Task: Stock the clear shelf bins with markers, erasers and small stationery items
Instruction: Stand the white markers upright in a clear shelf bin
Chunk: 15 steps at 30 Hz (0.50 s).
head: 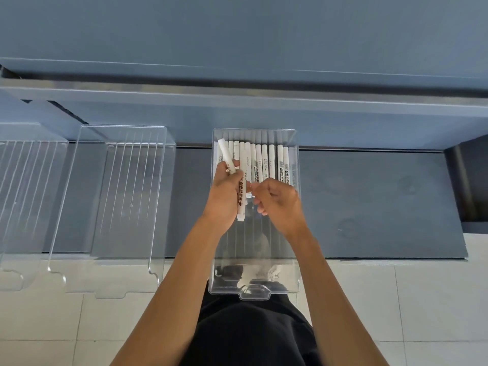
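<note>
A clear shelf bin point(254, 291) is pulled out toward me on the dark shelf. Several white markers point(264, 162) lie side by side along its back end. My left hand point(224, 194) is over the bin and grips two white markers point(241, 199), one slanting up to the left, one pointing down. My right hand point(280, 202) hovers just right of them with its fingers curled; whether it pinches anything I cannot tell.
Two more clear bins point(124, 207) point(23, 196) with nothing in them stand to the left on the dark shelf point(383, 202). A blue-grey shelf board point(264, 101) runs above. Pale floor tiles point(422, 313) lie below, and my dark clothing shows at the bottom.
</note>
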Available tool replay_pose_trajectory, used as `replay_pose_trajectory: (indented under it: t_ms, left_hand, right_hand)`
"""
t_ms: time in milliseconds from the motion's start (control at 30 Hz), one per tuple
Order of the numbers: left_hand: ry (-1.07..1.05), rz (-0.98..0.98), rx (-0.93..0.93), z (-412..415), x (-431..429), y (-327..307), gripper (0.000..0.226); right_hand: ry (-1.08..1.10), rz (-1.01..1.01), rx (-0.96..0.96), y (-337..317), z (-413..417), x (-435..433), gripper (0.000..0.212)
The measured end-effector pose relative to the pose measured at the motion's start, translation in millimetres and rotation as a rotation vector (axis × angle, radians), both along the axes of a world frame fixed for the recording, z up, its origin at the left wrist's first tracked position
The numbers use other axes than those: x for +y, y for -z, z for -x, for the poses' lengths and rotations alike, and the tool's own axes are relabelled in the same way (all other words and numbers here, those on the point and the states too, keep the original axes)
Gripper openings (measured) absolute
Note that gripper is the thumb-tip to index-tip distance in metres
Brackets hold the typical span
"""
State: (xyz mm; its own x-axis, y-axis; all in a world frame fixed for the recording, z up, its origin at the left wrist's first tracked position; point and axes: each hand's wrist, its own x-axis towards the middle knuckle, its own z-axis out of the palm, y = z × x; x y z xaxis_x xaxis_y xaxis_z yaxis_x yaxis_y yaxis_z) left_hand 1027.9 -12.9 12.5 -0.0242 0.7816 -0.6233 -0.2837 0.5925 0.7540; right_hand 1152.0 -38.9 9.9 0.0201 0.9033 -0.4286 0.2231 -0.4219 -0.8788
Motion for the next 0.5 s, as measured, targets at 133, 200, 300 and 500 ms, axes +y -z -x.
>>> replay_pose_trajectory:
  t_ms: [133, 200, 300, 500]
  left_hand:
    - [-0.002, 0.007, -0.063, -10, -18, -6, 0.015]
    - [-0.012, 0.006, -0.092, -14, -25, -9, 0.014]
    - [-0.053, 0.016, -0.173, -17, -35, -12, 0.014]
    - [-0.146, 0.054, -0.182, -11, -48, -8, 0.025]
  right_hand:
    - [-0.090, -0.012, 0.004, -4, -1, -15, 0.021]
    - [-0.084, -0.020, 0.011, -2, -3, -22, 0.019]
    - [-0.072, -0.041, 0.033, 2, -6, -31, 0.014]
    - [-0.033, -0.011, 0.045, 4, -5, -40, 0.011]
